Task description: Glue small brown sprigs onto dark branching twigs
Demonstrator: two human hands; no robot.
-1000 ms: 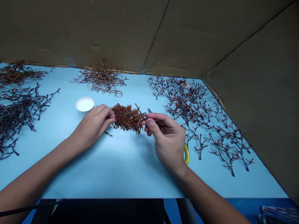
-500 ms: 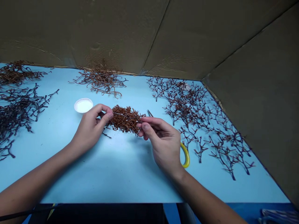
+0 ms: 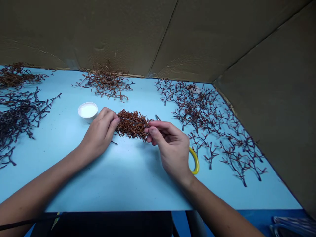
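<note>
Between my two hands stretches a thin dark twig [image 3: 130, 121] with small white dots along it. My left hand [image 3: 102, 131] pinches its left end between thumb and fingers. At the other end, my right hand [image 3: 171, 144] grips it with the thumb against the index finger. Behind and below the twig lies a heap of short reddish-brown twig pieces [image 3: 132, 131]. A small white cup [image 3: 88, 111] with white contents stands just beyond my left hand. Partly hidden under my right hand is a tool with a yellow handle [image 3: 196, 163] and a metal tip [image 3: 157, 117], probably scissors.
Branched dark twigs [image 3: 199, 108] spread over the right side of the light blue table [image 3: 118, 187]. Dark twigs [image 3: 19, 115] and a brown bunch [image 3: 18, 77] lie at the left. Thin brown stems [image 3: 106, 84] rest at the back, against a brown cardboard wall [image 3: 118, 36].
My left hand has rolled over slightly, its fingers now curled closer around the twig's end. The right hand keeps nearly the same hold. The whole view has shifted a little.
</note>
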